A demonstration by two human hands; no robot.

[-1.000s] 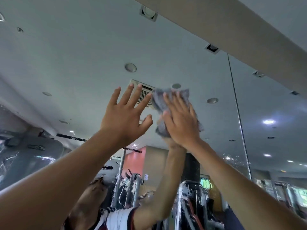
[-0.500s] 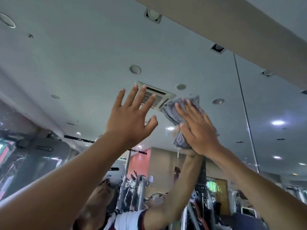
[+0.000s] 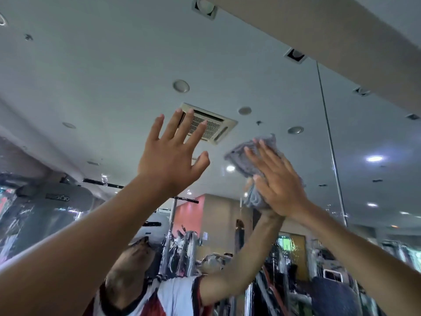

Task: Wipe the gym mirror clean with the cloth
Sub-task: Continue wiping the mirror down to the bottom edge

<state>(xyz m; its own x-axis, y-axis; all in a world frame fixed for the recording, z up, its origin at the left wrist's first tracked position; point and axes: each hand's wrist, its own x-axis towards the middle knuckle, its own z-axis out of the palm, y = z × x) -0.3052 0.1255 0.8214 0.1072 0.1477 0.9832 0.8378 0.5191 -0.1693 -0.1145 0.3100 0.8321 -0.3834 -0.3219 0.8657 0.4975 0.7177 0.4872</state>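
The gym mirror (image 3: 102, 71) fills the view in front of me, reflecting the ceiling and my own raised arms. My right hand (image 3: 279, 181) is flat, fingers straight, pressing a grey cloth (image 3: 245, 161) against the glass high up. The cloth bunches out past my fingertips and below my palm. My left hand (image 3: 169, 159) is raised beside it, fingers spread straight, holding nothing; whether it touches the glass I cannot tell.
A vertical seam (image 3: 330, 142) between mirror panels runs just right of my right hand. A beige beam (image 3: 319, 26) borders the mirror's top edge. Wet streaks (image 3: 20, 215) show on the lower glass, over reflected gym machines (image 3: 182, 252).
My right hand and the cloth have slid to the right and slightly down across the glass. My left hand has stayed raised with spread fingers, drifting a little right.
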